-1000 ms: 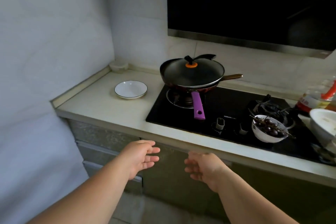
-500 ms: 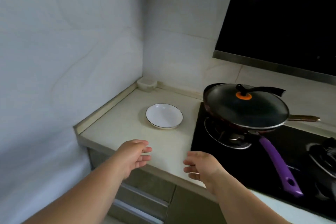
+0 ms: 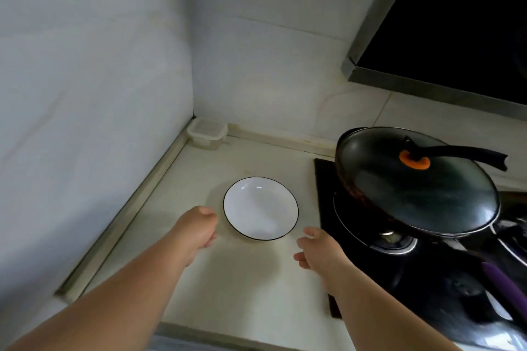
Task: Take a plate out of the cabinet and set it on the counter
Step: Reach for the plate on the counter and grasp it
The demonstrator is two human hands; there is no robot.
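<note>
My left hand (image 3: pixel 196 229) and right hand (image 3: pixel 319 251), both loosely curled and empty, flank the white plate (image 3: pixel 261 208) resting on the surface (image 3: pixel 228 293); I'd withdraw without nudging its rim.

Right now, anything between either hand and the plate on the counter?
Nothing visible. The plate sits flat on the counter, with the left hand just off its left rim and the right hand near its lower right edge, only bare counter between. The lidded pan sits further right on the stove, clear of both.
</note>
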